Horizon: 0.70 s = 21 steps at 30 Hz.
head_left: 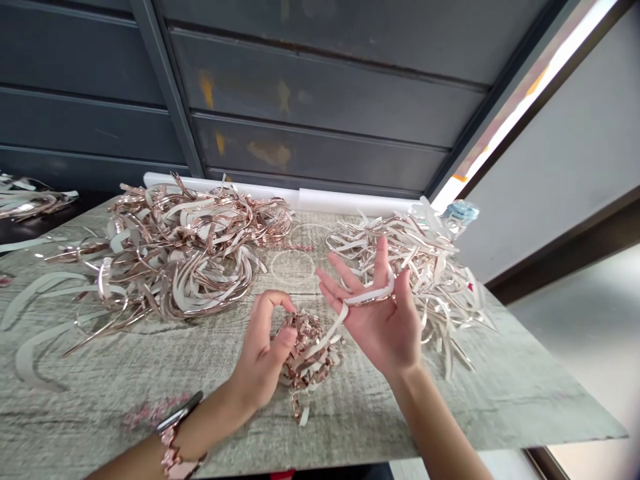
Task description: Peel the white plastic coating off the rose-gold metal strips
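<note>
A bundle of crinkled rose-gold and white strips (313,357) lies on the table between my hands. My left hand (265,353) is at its left side, with thumb and index finger curved apart near the bundle's top and nothing visible between them. Palm up and fingers spread, my right hand (380,313) is to the right of the bundle. A white and rose-gold strip (371,295) lies across its palm and loops near the index finger, with one end trailing down to the bundle.
Large piles of curled strips lie at the left (200,253) and right (435,267) of the wood-patterned table (360,427). White rolls (345,201) run along the back edge, beside a dark panelled wall. A blue item in clear plastic (461,212) stands at back right.
</note>
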Each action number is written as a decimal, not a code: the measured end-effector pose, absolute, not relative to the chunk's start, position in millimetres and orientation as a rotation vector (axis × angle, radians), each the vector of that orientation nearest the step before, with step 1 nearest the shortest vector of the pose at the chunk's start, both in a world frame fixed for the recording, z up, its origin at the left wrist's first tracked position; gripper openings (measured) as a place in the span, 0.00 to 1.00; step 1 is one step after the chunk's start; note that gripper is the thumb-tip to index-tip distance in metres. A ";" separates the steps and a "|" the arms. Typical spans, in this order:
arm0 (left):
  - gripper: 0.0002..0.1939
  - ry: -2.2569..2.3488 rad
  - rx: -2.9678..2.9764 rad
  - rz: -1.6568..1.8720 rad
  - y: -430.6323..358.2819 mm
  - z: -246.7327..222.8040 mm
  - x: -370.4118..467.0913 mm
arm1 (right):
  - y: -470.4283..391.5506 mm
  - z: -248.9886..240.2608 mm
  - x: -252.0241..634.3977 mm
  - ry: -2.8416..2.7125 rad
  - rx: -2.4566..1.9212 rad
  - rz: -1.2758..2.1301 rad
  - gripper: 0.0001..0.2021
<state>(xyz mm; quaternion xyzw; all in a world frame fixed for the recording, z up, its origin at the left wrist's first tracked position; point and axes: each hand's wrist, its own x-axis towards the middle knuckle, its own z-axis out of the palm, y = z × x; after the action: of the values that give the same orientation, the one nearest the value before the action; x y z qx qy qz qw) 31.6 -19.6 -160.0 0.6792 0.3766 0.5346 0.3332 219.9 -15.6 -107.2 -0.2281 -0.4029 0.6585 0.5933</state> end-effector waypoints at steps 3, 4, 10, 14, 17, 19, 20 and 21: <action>0.19 0.999 1.849 1.215 -14.1 -152.7 30.8 | -24.0 -111.7 209.0 -1.042 -0.553 1.609 0.37; 0.19 0.974 1.879 1.147 -13.1 -150.7 31.7 | -27.2 -113.9 205.1 -1.081 -0.561 1.639 0.37; 0.12 0.862 1.789 0.996 -13.8 -145.9 37.8 | -36.3 -125.5 195.3 -1.255 -0.589 1.613 0.47; 0.09 0.746 1.724 1.036 -14.6 -140.5 36.4 | -33.5 -122.7 202.1 -1.445 -0.668 1.525 0.43; 0.10 0.705 1.750 1.038 -15.1 -138.5 35.1 | -30.9 -119.2 205.0 -1.505 -0.827 1.541 0.26; 0.11 0.723 1.814 0.993 -17.2 -140.8 36.1 | -29.0 -119.2 204.4 -1.377 -0.832 1.602 0.29; 0.11 0.737 1.860 0.961 -18.9 -142.9 37.3 | -27.9 -120.1 203.6 -1.295 -0.785 1.638 0.31; 0.12 0.748 1.911 0.929 -21.0 -145.3 38.9 | -26.8 -121.4 202.6 -1.224 -0.714 1.676 0.31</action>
<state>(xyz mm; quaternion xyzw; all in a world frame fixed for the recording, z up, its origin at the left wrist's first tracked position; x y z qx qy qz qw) 38.9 -21.0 -145.3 0.7661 0.2996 0.3722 0.4300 202.6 -26.8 -121.4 -0.2894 -0.4964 0.6797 0.4559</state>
